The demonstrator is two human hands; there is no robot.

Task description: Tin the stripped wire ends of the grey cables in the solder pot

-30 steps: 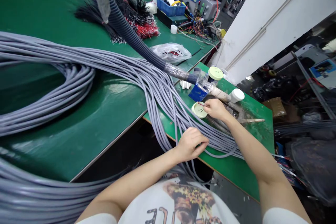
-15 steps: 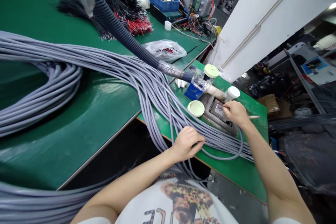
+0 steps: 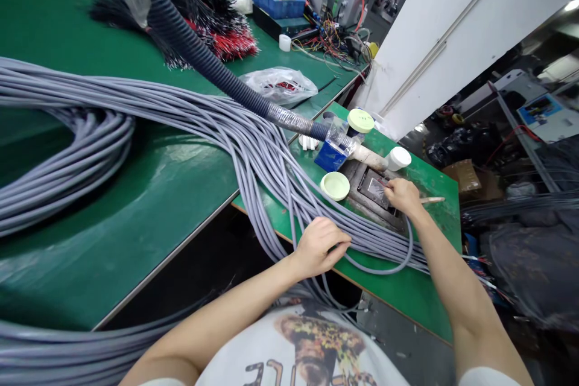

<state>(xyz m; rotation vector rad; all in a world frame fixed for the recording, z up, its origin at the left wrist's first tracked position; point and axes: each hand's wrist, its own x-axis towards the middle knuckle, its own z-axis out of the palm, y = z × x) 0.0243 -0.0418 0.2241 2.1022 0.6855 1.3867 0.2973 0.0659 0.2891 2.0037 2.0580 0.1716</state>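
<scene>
My right hand (image 3: 403, 196) is closed on the end of a grey cable (image 3: 409, 241), which curves down from it in a loop. Thin wire ends poke out at its fingertips, above the shiny rectangular well of a dark, grimy solder pot (image 3: 374, 187). My left hand (image 3: 322, 246) is over the long bundle of grey cables (image 3: 362, 229), fingers curled and thumb near the index fingertip. What lies inside those fingers is hidden. Close to the pot are a pale green dish (image 3: 335, 186) and a white cup (image 3: 398, 158).
A ribbed black hose (image 3: 203, 60) slants across to a pale nozzle (image 3: 371, 157) beside the pot. A blue box (image 3: 331, 155) and a green-lidded jar (image 3: 360, 120) stand behind. A wooden-handled stick (image 3: 432, 199) lies right. Farther back are black and red wires (image 3: 230, 42) and blue bins (image 3: 277, 3).
The view has shifted slightly, moving everything a little left. My right hand stays by the pot, its wire ends slightly changed in position; my left hand keeps its pose.
</scene>
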